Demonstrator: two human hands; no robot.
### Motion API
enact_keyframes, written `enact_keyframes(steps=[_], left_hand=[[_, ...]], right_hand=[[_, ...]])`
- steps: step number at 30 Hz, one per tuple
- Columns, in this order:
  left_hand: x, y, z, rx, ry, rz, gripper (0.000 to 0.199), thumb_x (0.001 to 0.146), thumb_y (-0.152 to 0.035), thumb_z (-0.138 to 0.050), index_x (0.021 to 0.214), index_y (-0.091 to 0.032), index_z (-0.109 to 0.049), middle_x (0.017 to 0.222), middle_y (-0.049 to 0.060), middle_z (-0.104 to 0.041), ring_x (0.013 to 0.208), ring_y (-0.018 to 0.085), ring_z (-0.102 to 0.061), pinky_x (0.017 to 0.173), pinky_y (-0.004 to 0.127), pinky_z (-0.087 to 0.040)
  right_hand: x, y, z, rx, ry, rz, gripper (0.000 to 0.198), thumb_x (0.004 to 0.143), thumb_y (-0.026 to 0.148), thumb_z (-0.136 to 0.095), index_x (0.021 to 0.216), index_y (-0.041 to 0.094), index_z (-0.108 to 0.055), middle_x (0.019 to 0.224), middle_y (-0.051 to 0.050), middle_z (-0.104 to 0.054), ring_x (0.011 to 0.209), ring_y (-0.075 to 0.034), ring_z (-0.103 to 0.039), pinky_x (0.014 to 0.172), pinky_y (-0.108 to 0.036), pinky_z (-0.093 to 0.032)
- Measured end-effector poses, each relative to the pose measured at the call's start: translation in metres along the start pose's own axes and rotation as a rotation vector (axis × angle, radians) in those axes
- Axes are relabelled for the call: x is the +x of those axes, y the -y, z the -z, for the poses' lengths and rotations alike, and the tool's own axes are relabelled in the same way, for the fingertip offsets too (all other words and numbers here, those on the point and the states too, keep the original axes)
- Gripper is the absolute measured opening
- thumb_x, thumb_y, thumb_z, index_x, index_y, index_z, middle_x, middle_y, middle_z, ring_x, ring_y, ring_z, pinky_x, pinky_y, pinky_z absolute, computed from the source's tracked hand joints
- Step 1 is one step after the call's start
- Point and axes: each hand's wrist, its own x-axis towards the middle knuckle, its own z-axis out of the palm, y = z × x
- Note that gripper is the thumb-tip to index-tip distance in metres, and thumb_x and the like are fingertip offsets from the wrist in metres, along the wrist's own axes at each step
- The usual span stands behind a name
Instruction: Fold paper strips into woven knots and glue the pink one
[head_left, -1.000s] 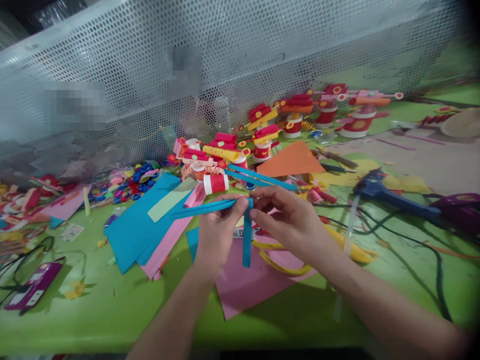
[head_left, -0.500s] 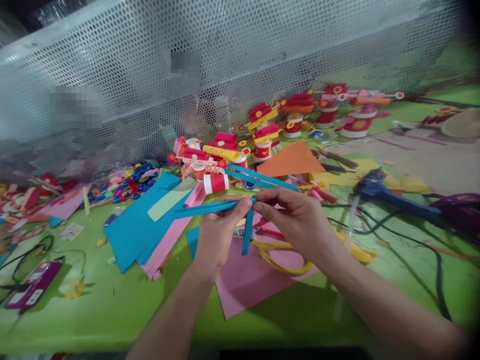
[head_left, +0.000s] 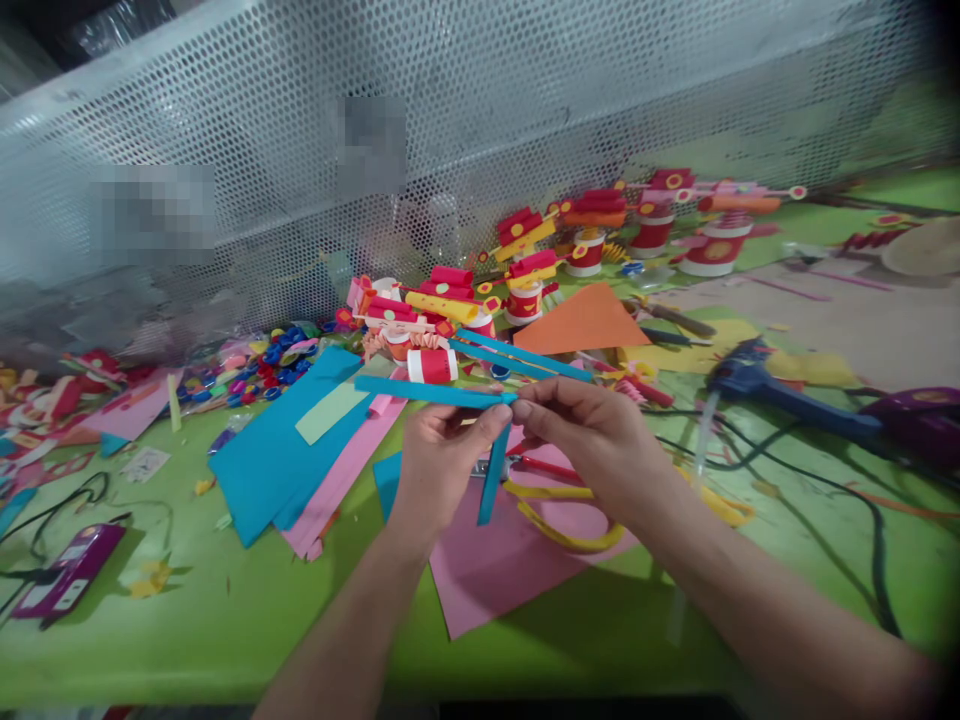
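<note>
Risk as we judge it: the thin blue paper strip point(head_left: 435, 392) could crease crooked or slip at the fold, since only fingertips pin it. Our left hand point(head_left: 439, 465) and right hand point(head_left: 592, 435) are both closed in a pinch on the strip where it bends, above the pink sheet point(head_left: 487, 570) on the green table point(head_left: 187, 620). One end points left, the other hangs down.

Left hand point(head_left: 437, 455) and right hand point(head_left: 592, 440) pinch a folded blue paper strip point(head_left: 435, 392) above pink paper point(head_left: 495, 570).
</note>
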Motion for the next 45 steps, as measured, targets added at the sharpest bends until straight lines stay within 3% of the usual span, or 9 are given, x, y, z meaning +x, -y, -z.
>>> enact_keyframes(steps=[11,15,20,32,38,45], left_hand=[[0.002,-0.003,0.003,-0.097,0.027,0.035,0.014,0.079,-0.025,-0.08,0.093,-0.024,-0.081,0.1,0.004,-0.08,0.095,0.021,-0.074,0.093,0.037,-0.057],[0.001,-0.007,0.004,-0.029,0.011,0.073,0.011,0.08,-0.026,-0.078,0.091,-0.022,-0.081,0.093,0.004,-0.08,0.088,0.021,-0.074,0.087,0.036,-0.058],[0.001,-0.011,0.004,0.084,0.113,0.06,0.016,0.083,-0.029,-0.076,0.097,-0.024,-0.081,0.097,0.003,-0.079,0.094,0.021,-0.073,0.091,0.036,-0.057],[0.003,-0.008,0.011,0.166,0.156,0.183,0.024,0.079,-0.041,-0.079,0.092,-0.021,-0.081,0.075,0.002,-0.074,0.067,0.016,-0.067,0.064,0.029,-0.056],[0.006,-0.004,0.013,0.097,0.1,0.198,0.022,0.074,-0.037,-0.083,0.088,-0.021,-0.08,0.085,0.005,-0.078,0.078,0.017,-0.069,0.067,0.027,-0.055],[0.007,0.001,0.013,0.039,0.046,0.197,0.017,0.074,-0.033,-0.083,0.081,-0.019,-0.077,0.079,0.003,-0.076,0.074,0.014,-0.068,0.071,0.025,-0.053]], right_hand=[[0.0,0.001,0.0,-0.065,0.059,0.039,0.036,0.08,0.051,-0.076,0.089,0.017,-0.068,0.081,-0.004,-0.064,0.071,-0.016,-0.058,0.06,-0.029,-0.051],[0.001,0.0,0.003,-0.067,0.079,0.016,0.035,0.083,0.052,-0.073,0.086,0.018,-0.069,0.078,-0.003,-0.064,0.071,-0.016,-0.059,0.062,-0.03,-0.052],[0.003,-0.005,0.007,-0.045,0.083,-0.008,0.035,0.081,0.052,-0.075,0.079,0.019,-0.065,0.07,-0.001,-0.061,0.064,-0.015,-0.059,0.058,-0.028,-0.05],[0.001,-0.001,0.003,-0.164,-0.002,0.073,0.028,0.088,0.043,-0.067,0.074,0.02,-0.059,0.066,-0.001,-0.059,0.062,-0.016,-0.056,0.054,-0.028,-0.044],[0.0,-0.001,0.002,-0.138,-0.03,0.063,0.031,0.087,0.046,-0.069,0.074,0.02,-0.061,0.065,-0.001,-0.058,0.059,-0.014,-0.052,0.053,-0.027,-0.042],[0.003,-0.003,0.003,-0.07,0.012,0.022,0.037,0.083,0.054,-0.073,0.075,0.02,-0.061,0.067,0.0,-0.059,0.063,-0.016,-0.058,0.057,-0.028,-0.048]])
